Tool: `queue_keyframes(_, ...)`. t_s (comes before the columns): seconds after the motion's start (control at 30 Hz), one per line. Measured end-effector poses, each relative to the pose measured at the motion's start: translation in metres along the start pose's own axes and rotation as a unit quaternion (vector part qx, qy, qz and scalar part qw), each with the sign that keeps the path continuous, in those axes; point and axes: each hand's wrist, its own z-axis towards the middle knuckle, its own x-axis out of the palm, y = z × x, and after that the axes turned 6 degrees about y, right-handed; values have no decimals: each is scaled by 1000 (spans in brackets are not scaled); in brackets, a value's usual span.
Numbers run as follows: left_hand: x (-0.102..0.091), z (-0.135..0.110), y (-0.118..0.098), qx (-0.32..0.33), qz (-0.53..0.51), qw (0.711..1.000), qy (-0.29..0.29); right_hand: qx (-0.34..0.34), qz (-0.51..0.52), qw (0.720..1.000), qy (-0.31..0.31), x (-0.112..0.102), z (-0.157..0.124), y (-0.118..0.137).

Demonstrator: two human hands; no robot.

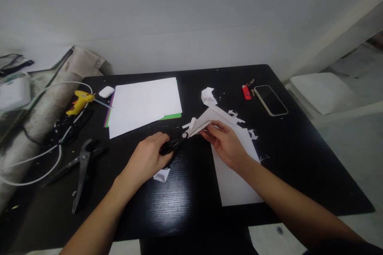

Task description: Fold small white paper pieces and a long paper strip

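Note:
My left hand [146, 156] is closed round the black handles of a pair of scissors [184, 135], whose blades point right and away from me. The fingers of my right hand [224, 143] pinch a small piece of white paper by the blades; its exact outline is hard to make out against the paper behind. Under my right hand and wrist lies a white sheet of paper [237, 185]. Paper scraps lie around it, among them a crumpled piece [208, 96] beyond the blades and a folded piece [162, 175] below my left hand.
A stack of white paper [143, 105] with coloured sheets beneath lies at the back left. Left of it are a yellow glue gun [80, 101], a white case [106, 91], cables and pliers [83, 163]. A red lighter [246, 92] and a phone [271, 100] lie at the right.

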Motion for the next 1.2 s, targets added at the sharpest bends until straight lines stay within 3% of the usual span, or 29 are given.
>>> queue_keyframes(1.0, 4, 1, 6, -15, -15, 1000, -11, -2, -13, 1000, -17, 0, 1, -1)
queue_keyframes(1.1, 2, 2, 5, -33, -36, 998, -30, -23, -39, 999, -16, 0, 0, -3)
queue_keyframes(1.2, 0, 2, 2, -35, -43, 998, -38, -96, -123, 987, -21, 0, -2, -5)
